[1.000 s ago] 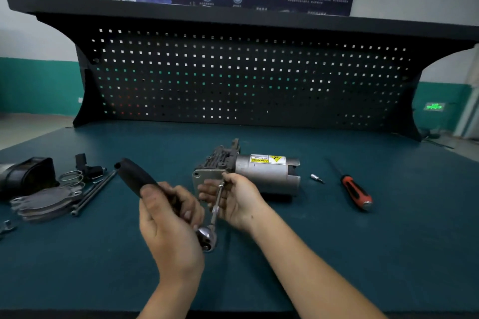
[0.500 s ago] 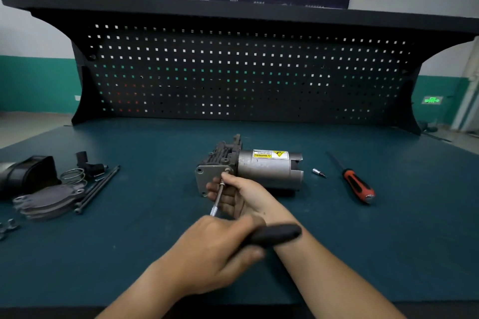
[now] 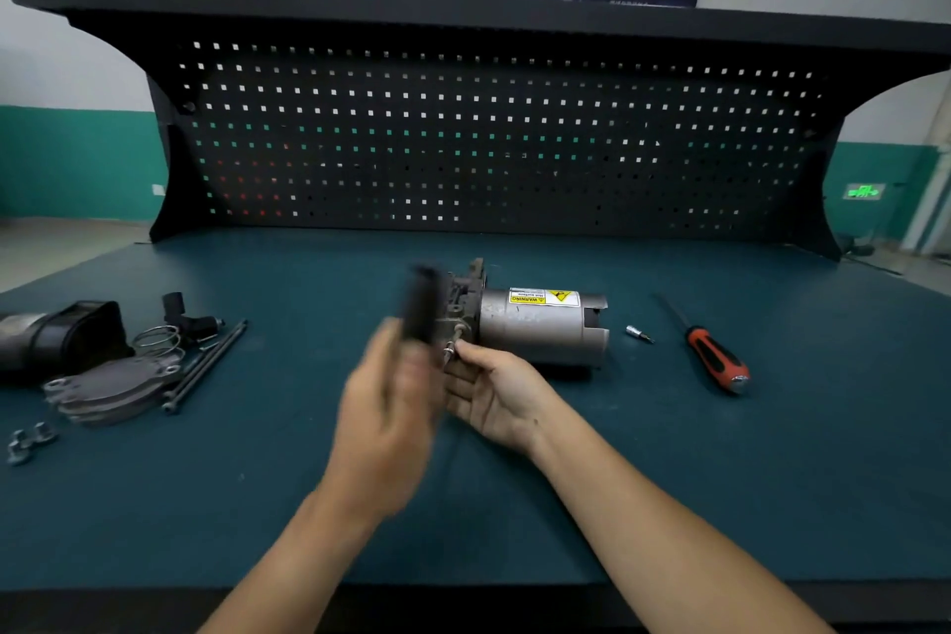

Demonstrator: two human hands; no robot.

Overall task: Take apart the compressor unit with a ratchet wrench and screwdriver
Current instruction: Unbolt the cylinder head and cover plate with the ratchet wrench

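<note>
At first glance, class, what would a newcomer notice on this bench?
The grey compressor with its yellow warning label sits mid-bench. In front, the blurred left hand grips the black ratchet handle while the right hand pinches the shaft at the compressor. A red screwdriver lies right; removed parts lie left.

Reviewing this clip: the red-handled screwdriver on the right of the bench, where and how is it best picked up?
Grip the screwdriver by its thick red-and-black handle, coming from above with fingers across it. It lies flat on the mat, handle nearest the person, thin shaft pointing away; the small bit lies apart to its left.
</note>
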